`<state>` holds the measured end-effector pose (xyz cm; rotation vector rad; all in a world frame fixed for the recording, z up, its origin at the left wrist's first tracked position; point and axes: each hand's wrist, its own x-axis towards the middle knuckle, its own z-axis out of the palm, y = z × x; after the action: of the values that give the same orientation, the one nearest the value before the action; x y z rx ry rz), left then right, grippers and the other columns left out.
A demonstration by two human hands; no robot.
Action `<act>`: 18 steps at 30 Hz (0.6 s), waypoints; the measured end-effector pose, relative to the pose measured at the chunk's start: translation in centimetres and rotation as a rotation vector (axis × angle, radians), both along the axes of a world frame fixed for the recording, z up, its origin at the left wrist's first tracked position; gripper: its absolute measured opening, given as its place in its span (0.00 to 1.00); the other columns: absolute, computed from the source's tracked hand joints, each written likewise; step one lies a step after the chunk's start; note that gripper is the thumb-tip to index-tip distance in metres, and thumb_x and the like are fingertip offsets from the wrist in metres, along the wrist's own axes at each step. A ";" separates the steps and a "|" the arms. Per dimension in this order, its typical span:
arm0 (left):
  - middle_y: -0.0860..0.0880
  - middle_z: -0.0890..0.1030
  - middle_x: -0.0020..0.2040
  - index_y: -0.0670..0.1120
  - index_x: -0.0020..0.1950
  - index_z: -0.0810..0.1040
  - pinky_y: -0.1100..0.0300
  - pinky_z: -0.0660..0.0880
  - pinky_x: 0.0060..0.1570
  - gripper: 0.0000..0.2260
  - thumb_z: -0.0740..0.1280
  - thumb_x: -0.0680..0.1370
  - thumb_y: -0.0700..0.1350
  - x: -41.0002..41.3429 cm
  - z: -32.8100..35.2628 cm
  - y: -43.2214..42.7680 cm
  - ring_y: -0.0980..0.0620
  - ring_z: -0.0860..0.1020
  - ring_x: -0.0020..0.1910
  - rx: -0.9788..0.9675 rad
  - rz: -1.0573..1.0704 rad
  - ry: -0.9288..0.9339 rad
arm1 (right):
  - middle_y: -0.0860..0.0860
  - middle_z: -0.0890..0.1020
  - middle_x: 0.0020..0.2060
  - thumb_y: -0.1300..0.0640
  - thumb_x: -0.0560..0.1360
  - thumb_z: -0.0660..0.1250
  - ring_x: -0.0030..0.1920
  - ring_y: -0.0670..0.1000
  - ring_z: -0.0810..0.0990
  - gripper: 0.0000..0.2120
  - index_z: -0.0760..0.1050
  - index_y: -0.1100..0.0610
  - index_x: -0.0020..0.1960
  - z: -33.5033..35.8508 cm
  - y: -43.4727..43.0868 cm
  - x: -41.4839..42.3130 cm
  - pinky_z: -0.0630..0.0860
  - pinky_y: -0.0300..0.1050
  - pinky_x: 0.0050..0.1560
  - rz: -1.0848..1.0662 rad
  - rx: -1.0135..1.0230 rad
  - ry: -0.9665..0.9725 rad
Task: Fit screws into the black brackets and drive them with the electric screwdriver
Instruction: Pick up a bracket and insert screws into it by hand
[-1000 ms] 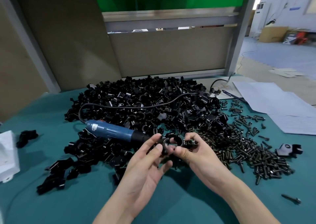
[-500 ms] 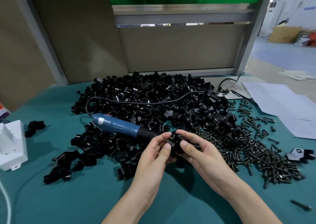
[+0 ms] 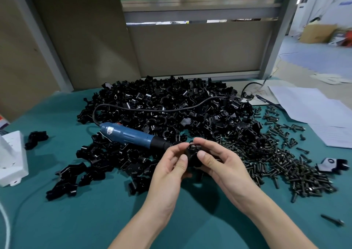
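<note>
- Bracket [image 3: 193, 154] is pinched from both sides, by thumb and fingers of left hand [image 3: 169, 170] and right hand [image 3: 222, 163], and held above the mat [image 3: 95, 220]. It is probably being turned to expose its screw hole.
- Screwdriver [image 3: 129, 134] is laid on the pile [image 3: 171, 106], tip just beside the hands. Screws [image 3: 282, 161] are heaped to the right. Both are judged to be kept within reach.
- Bracket is mostly covered by fingers, so whether a screw is seated cannot be told.
</note>
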<state>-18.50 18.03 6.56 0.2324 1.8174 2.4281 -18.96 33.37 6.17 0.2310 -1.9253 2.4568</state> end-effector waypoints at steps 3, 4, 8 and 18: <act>0.52 0.83 0.59 0.60 0.55 0.81 0.56 0.78 0.55 0.14 0.61 0.84 0.42 0.1 -0.4 0.4 0.51 0.81 0.60 -0.067 0.053 0.033 | 0.50 0.85 0.62 0.41 0.70 0.78 0.66 0.53 0.81 0.23 0.83 0.45 0.63 -0.2 -0.1 0.0 0.74 0.57 0.70 -0.012 0.038 0.035; 0.51 0.83 0.59 0.59 0.56 0.81 0.55 0.78 0.55 0.14 0.61 0.84 0.42 0.1 -0.6 0.5 0.50 0.81 0.60 -0.067 0.066 0.033 | 0.50 0.85 0.62 0.41 0.71 0.77 0.66 0.52 0.81 0.22 0.83 0.44 0.63 -0.2 -0.2 0.0 0.73 0.57 0.71 -0.017 0.059 0.046; 0.50 0.84 0.56 0.52 0.61 0.77 0.58 0.79 0.53 0.09 0.60 0.84 0.43 0.1 -0.9 0.6 0.51 0.81 0.59 -0.081 0.072 0.036 | 0.48 0.85 0.60 0.45 0.73 0.73 0.63 0.49 0.82 0.17 0.82 0.42 0.62 -0.4 -0.4 0.1 0.75 0.56 0.70 -0.038 0.131 0.061; 0.55 0.84 0.53 0.54 0.58 0.78 0.65 0.77 0.52 0.07 0.64 0.83 0.43 0.1 -0.7 0.3 0.55 0.82 0.53 -0.182 0.132 0.104 | 0.51 0.86 0.58 0.47 0.73 0.76 0.62 0.53 0.83 0.17 0.84 0.45 0.61 -0.2 -0.2 0.0 0.79 0.52 0.64 -0.012 0.025 -0.006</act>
<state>-18.37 18.36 5.84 0.2347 2.1490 2.3531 -18.94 33.14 5.94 0.2120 -1.9554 2.4299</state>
